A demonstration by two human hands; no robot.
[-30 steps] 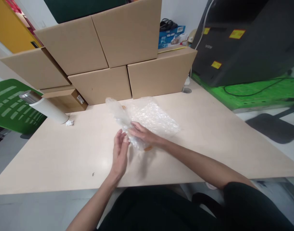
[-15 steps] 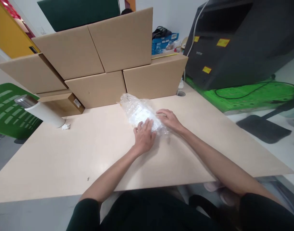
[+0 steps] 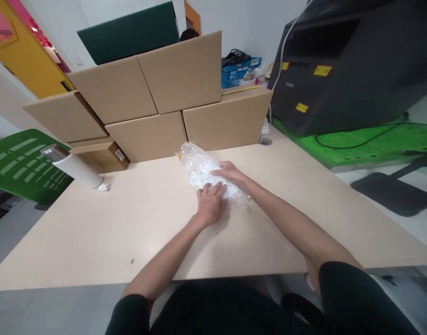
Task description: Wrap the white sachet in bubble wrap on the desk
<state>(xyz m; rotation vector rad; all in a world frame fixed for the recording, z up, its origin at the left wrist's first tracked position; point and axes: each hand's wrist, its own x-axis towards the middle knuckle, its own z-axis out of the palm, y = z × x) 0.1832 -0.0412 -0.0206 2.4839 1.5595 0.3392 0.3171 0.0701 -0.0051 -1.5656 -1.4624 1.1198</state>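
A white object in clear, crinkled plastic that looks like bubble wrap (image 3: 199, 168) lies on the pale tabletop (image 3: 157, 218), slanting from upper left to lower right. What is inside it is hard to make out. My left hand (image 3: 211, 204) rests on its near edge, palm down and fingers spread. Over its far right side, my right hand (image 3: 230, 170) lies with fingers stretched to the left across the plastic. Loose plastic sticks out beyond both hands, and a small orange spot shows at the far left end.
Cardboard boxes (image 3: 146, 139) are stacked along the back, with a dark green box (image 3: 129, 32) on top. At left stand a white-and-steel bottle (image 3: 77, 170) and a crumpled white scrap (image 3: 104, 187). A large dark printer (image 3: 325, 93) sits at right on a green pallet (image 3: 360, 146).
My right hand has moved left, farther onto the wrapped object. My left hand stays at the near edge. The whole view has shifted slightly as my head moved.
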